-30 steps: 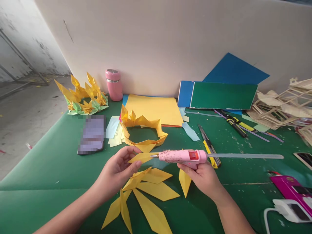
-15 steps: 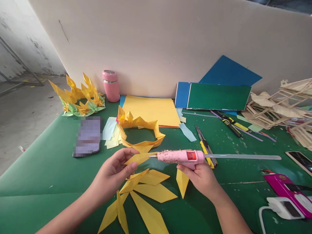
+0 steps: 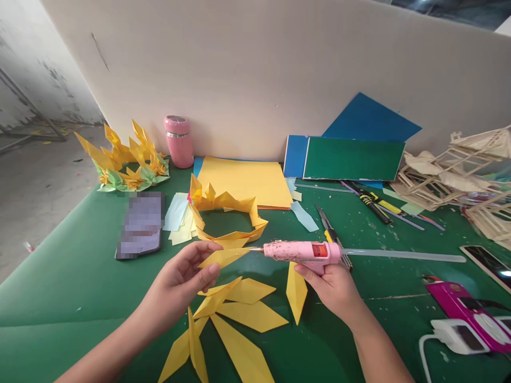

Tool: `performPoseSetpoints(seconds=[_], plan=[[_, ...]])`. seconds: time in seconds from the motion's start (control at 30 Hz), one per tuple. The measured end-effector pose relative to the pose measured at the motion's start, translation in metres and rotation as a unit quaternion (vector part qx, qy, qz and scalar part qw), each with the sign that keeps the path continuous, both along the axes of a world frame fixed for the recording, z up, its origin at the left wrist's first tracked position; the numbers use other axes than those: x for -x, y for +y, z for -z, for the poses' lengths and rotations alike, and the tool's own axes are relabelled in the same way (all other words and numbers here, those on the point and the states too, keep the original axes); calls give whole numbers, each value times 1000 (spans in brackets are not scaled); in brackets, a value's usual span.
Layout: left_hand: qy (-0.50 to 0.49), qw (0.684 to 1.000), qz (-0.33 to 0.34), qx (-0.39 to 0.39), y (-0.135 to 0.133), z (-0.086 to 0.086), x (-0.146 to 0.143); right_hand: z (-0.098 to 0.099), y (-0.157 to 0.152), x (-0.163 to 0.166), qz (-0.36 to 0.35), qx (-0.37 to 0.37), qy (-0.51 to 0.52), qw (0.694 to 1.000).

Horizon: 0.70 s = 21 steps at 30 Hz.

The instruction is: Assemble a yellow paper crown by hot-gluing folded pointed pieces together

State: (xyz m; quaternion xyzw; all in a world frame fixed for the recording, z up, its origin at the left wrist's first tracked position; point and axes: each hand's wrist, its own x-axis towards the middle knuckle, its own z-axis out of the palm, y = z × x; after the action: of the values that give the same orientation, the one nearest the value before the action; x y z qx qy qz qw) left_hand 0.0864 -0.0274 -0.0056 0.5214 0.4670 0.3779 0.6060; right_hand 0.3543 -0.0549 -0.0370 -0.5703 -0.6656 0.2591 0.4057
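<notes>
A: What does the left hand (image 3: 181,279) have?
B: A folded yellow paper piece (image 3: 225,258), pinched between thumb and fingers over the table (image 3: 72,298), in front of the paper ring (image 3: 233,202).

A: And the right hand (image 3: 337,290)?
B: It is wrapped around the handle of the pink glue gun (image 3: 291,251). The nozzle points left, right at the far tip of the paper piece; I can't tell whether they touch.

A: Is anything loaded in the gun?
B: A clear glue stick (image 3: 403,255) runs into its back end, most of it sticking out to the right.

A: Any other containers?
B: The pink flask (image 3: 179,144) stands upright by the wall with its lid on, so its contents are hidden.

A: What does the ring enclose?
B: Green tabletop shows through its middle. Tall points rise on its left side.

A: What else lies near the hands?
B: Loose yellow pieces (image 3: 253,316) fan out below the left hand. One more piece (image 3: 296,295) lies just left of the right hand, and a cutter (image 3: 329,230) lies behind that hand, partly hidden by the gun.
</notes>
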Motion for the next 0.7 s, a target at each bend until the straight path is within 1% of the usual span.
performPoseSetpoints(seconds=[0.23,0.33,0.47,0.57,0.7], plan=[[8,1000,-21,5,2,1,2,0,1,-3,13,8,8,1000],[9,1000,-24,4,2,-2,1,-2,2,-3,15,14,14,1000],[6,999,-37,11,1,-6,-1,-2,4,-4,26,42,49,998],[9,999,-48,17,1,-7,-1,4,7,-8,59,43,96,993],[8,998,-60,25,3,-9,-2,11,14,-17,135,27,161,977]])
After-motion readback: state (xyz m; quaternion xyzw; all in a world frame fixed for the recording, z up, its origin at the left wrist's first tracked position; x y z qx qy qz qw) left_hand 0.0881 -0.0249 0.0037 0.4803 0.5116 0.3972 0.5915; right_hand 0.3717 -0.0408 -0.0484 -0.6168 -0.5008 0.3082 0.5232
